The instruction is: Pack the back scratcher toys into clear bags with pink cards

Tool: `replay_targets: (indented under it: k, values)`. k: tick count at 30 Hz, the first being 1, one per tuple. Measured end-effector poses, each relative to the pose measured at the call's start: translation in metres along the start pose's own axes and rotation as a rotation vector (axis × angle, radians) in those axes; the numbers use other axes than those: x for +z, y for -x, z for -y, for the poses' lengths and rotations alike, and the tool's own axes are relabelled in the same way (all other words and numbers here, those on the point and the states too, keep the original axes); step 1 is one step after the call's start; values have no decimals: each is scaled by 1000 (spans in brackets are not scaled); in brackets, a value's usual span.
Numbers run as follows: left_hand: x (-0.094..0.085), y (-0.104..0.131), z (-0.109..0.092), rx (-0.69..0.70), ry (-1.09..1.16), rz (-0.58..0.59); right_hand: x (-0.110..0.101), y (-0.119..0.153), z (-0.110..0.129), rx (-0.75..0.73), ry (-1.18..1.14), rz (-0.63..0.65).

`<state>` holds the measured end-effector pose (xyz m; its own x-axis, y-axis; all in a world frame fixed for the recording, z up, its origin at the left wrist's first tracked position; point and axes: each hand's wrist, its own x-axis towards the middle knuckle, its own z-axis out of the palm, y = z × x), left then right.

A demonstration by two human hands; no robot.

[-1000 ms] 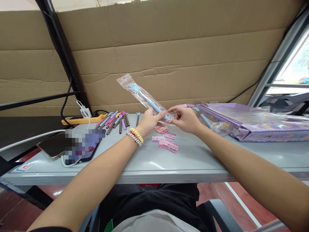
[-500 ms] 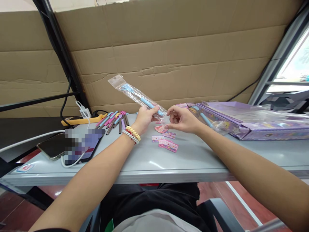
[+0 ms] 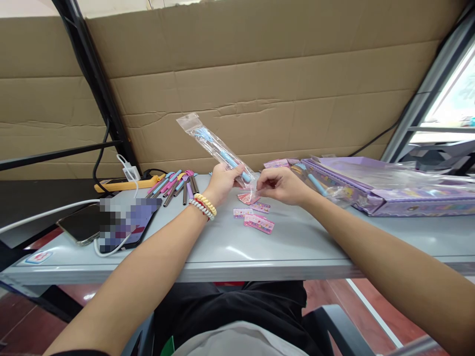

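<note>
A clear plastic bag (image 3: 211,143) with a light blue pen-like item (image 3: 230,158) inside slants over the table, its flap end at the upper left. My left hand (image 3: 221,184) is closed round the bag's lower part. At the bag's lower right end, my right hand (image 3: 280,186) pinches the plastic between thumb and fingers. Below the hands, pink printed cards (image 3: 259,223) and a fan of small red-pink cards (image 3: 248,199) lie on the grey table (image 3: 297,247).
Several colourful pens (image 3: 172,187) lie at the left, beside a yellow item (image 3: 122,185). Two phones (image 3: 83,222) with white cables are nearer. A purple box (image 3: 419,205) with plastic bags stands at the right, before a cardboard wall (image 3: 260,74).
The bag has shifted slightly right and its slant is steeper. My right hand's fingers, apart from the thumb before, have closed on the bag's end.
</note>
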<state>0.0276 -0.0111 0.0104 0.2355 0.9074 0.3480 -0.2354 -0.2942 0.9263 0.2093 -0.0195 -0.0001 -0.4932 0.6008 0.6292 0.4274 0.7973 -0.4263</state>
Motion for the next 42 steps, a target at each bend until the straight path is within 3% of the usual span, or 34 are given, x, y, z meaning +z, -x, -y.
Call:
replay_targets:
  k: [5, 9, 18, 25, 31, 33, 36, 39, 42]
  values:
    - [1, -1, 2, -17, -64, -10, 0, -1, -2, -73, 179, -45]
    - [2, 0, 2, -27, -131, -17, -1, -2, -3, -74, 154, -50]
    - [2, 5, 3, -66, -250, 267, 4, -3, -5, -38, 39, -39]
    - [1, 5, 6, -41, -335, 288, 4, -2, -5, 163, 2, 75]
    - [-1, 2, 11, 6, -425, 223, 5, -2, -10, 285, -163, -4]
    - [-3, 1, 12, 7, -433, 238, 3, -2, -8, 363, -230, 47]
    - [-5, 1, 13, -26, -398, 316, 1, -2, -3, 476, -277, 229]
    - [-4, 2, 11, -16, -407, 335, -1, -2, 0, 462, -280, 402]
    - [-2, 3, 11, -17, -445, 333, -2, -2, -1, 430, -258, 472]
